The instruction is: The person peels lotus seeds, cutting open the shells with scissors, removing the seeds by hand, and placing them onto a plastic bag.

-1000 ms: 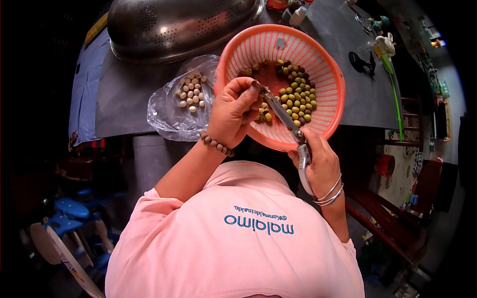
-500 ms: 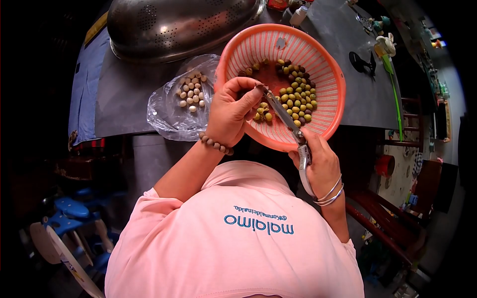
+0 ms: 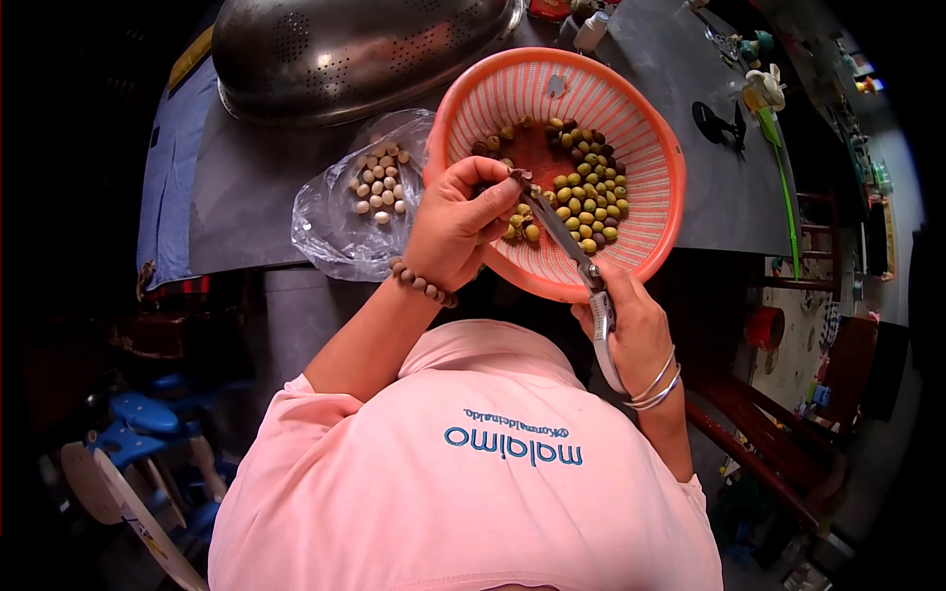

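Observation:
My left hand (image 3: 461,219) is over the left side of an orange basket (image 3: 674,187), its thumb and forefinger pinching a small dark brown piece (image 3: 519,178), perhaps husk. A pair of scissors (image 3: 564,233) with grey handles is gripped in my right hand (image 3: 636,330) at the near rim. The blade tips meet the brown piece; whether they cut into it is too small to tell. Several yellow-green round fruits (image 3: 588,205) and some darker brown ones lie inside the basket. Left of my left hand, a clear plastic bag (image 3: 320,222) holds several pale round kernels (image 3: 381,184).
Behind the bag, a large perforated metal colander (image 3: 365,59) lies upside down on the grey table (image 3: 236,207). A white bottle (image 3: 592,32) stands beyond the basket. A black stand (image 3: 719,125) and a green strip (image 3: 778,187) are at the right.
Both hands stay nearly in place. The brown piece and the scissor blades have shifted very slightly between the fingers; the basket and bag look the same.

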Available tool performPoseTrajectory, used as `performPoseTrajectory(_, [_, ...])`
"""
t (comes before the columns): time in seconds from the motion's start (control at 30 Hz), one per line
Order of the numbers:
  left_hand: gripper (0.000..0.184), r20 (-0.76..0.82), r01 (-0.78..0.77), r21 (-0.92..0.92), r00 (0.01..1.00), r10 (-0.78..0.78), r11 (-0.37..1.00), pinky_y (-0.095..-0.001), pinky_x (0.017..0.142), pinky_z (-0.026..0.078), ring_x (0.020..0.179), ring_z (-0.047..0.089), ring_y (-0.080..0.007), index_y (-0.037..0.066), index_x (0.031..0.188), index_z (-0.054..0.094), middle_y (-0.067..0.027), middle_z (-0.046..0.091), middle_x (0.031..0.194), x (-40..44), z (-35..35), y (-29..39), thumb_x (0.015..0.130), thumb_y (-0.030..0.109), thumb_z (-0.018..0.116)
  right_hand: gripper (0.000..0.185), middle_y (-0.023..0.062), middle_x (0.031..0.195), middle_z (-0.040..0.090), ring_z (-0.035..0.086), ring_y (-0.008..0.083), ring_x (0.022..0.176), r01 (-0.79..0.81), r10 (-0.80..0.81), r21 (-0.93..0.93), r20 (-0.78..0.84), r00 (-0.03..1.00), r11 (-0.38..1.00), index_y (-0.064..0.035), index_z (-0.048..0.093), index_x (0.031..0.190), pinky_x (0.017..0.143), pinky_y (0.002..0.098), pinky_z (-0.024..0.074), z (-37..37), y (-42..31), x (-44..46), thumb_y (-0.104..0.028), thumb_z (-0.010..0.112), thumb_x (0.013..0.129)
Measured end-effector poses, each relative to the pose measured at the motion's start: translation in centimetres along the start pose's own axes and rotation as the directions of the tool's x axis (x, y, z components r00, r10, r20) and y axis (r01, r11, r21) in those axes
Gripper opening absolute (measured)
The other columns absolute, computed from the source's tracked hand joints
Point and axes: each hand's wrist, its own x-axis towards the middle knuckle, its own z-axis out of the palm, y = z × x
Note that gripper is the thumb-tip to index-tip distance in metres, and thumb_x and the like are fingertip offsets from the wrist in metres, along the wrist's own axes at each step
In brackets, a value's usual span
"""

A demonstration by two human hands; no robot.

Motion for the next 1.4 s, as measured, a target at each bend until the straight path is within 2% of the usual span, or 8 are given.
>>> performPoseTrajectory(0.2, [0.008, 0.089, -0.085, -0.008, 0.992, 0.085, 0.996, -0.0146, 0.047, 0.032, 0.061, 0.044, -0.0047, 0.003, 0.095, 0.057, -0.0016, 0.056, 0.081, 0.1, -0.1, -0.3, 0.088, 0.005, 0.059, 0.046, 0.0175, 0.086, 0.06, 0.062, 0.035, 0.073, -0.077, 0.061, 0.176, 0.095, 0.994, 0.981, -0.0053, 0.05, 0.117, 0.063, 0.0393, 0.0489, -0.6, -0.5, -0.1, -0.006, 0.069, 0.075])
performPoseTrajectory(0.27, [0.009, 0.124, -0.114, 0.047, 0.986, 0.107, 0.992, -0.0147, 0.047, 0.032, 0.061, 0.045, -0.0047, 0.003, 0.096, 0.058, -0.0018, 0.057, 0.084, 0.0, 0.0, -0.2, 0.087, 0.005, 0.06, 0.04, 0.0098, 0.069, 0.053, 0.054, 0.0144, 0.059, -0.028, 0.012, 0.268, 0.06, 0.998, 0.963, 0.0014, 0.052, 0.112, 0.059, 0.0247, 0.0456, -0.5, -0.6, -0.1, 0.0, 0.067, 0.075])
performPoseTrajectory(0.37, [0.009, 0.09, -0.159, 0.057, 0.984, 0.153, 0.986, -0.015, 0.047, 0.033, 0.061, 0.046, -0.0045, 0.003, 0.095, 0.058, -0.0024, 0.058, 0.086, 0.0, 0.4, -0.4, 0.087, 0.004, 0.06, 0.038, 0.0073, 0.064, 0.051, 0.052, 0.0083, 0.058, -0.089, 0.046, 0.325, 0.137, 0.989, 0.941, 0.0012, 0.053, 0.111, 0.058, 0.0224, 0.0445, -0.6, -0.3, -0.3, 0.0, 0.067, 0.076])
performPoseTrajectory(0.77, [0.012, 0.214, -0.402, 0.309, 0.912, 0.349, 0.862, -0.0151, 0.049, 0.034, 0.061, 0.047, -0.0037, 0.001, 0.097, 0.058, -0.0044, 0.058, 0.094, -0.1, 0.3, 0.0, 0.085, -0.002, 0.059, 0.032, -0.0018, 0.063, 0.048, 0.047, 0.0038, 0.057, -0.262, 0.142, 0.415, 0.298, 0.944, 0.871, 0.001, 0.056, 0.106, 0.055, 0.0192, 0.0404, -0.7, -0.5, -0.2, -0.007, 0.067, 0.077])
performPoseTrajectory(0.97, [0.019, 0.085, -0.249, 0.092, 0.967, 0.241, 0.964, -0.0148, 0.05, 0.034, 0.063, 0.047, -0.0041, 0.0, 0.106, 0.058, -0.004, 0.059, 0.091, 0.1, 0.7, 0.4, 0.087, -0.001, 0.057, 0.03, -0.0048, 0.063, 0.044, 0.04, 0.0026, 0.055, -0.359, 0.155, 0.563, 0.377, 0.913, 0.744, 0.0009, 0.056, 0.104, 0.051, 0.0182, 0.0352, -0.9, -0.9, 0.3, -0.008, 0.067, 0.077])
performPoseTrajectory(1.07, [0.019, 0.065, -0.227, 0.176, 0.974, 0.219, 0.958, -0.0145, 0.047, 0.031, 0.055, 0.043, 0.0, 0.0, 0.105, 0.059, 0.0026, 0.057, 0.073, 0.1, 1.0, 0.4, 0.087, 0.006, 0.06, 0.032, -0.0015, 0.063, 0.045, 0.042, 0.0034, 0.057, -0.27, 0.142, 0.469, 0.29, 0.946, 0.841, 0.0001, 0.055, 0.105, 0.051, 0.0192, 0.0376, -0.7, -0.7, 0.4, -0.007, 0.068, 0.076])
performPoseTrajectory(1.27, [0.018, 0.07, -0.209, 0.261, 0.978, 0.197, 0.942, -0.015, 0.048, 0.033, 0.058, 0.045, -0.0035, 0.0, 0.107, 0.058, -0.0016, 0.059, 0.084, 0.0, 0.4, 0.2, 0.088, 0.001, 0.056, 0.044, 0.0152, 0.08, 0.062, 0.062, 0.0318, 0.067, -0.012, 0.018, 0.11, -0.055, 0.998, 0.994, -0.003, 0.052, 0.113, 0.059, 0.0359, 0.0493, 0.5, 0.1, 0.2, -0.011, 0.072, 0.074])
performPoseTrajectory(1.4, [0.018, 0.054, -0.186, 0.267, 0.983, 0.178, 0.946, -0.0145, 0.048, 0.033, 0.059, 0.045, -0.003, 0.0, 0.105, 0.058, -0.0018, 0.059, 0.084, -0.2, 0.2, 0.0, 0.088, 0.001, 0.056, 0.046, 0.0161, 0.087, 0.061, 0.061, 0.035, 0.072, 0.017, -0.014, 0.042, -0.084, 0.996, 0.999, -0.0058, 0.052, 0.114, 0.06, 0.0388, 0.0494, 0.3, -0.2, 0.2, -0.011, 0.072, 0.073])
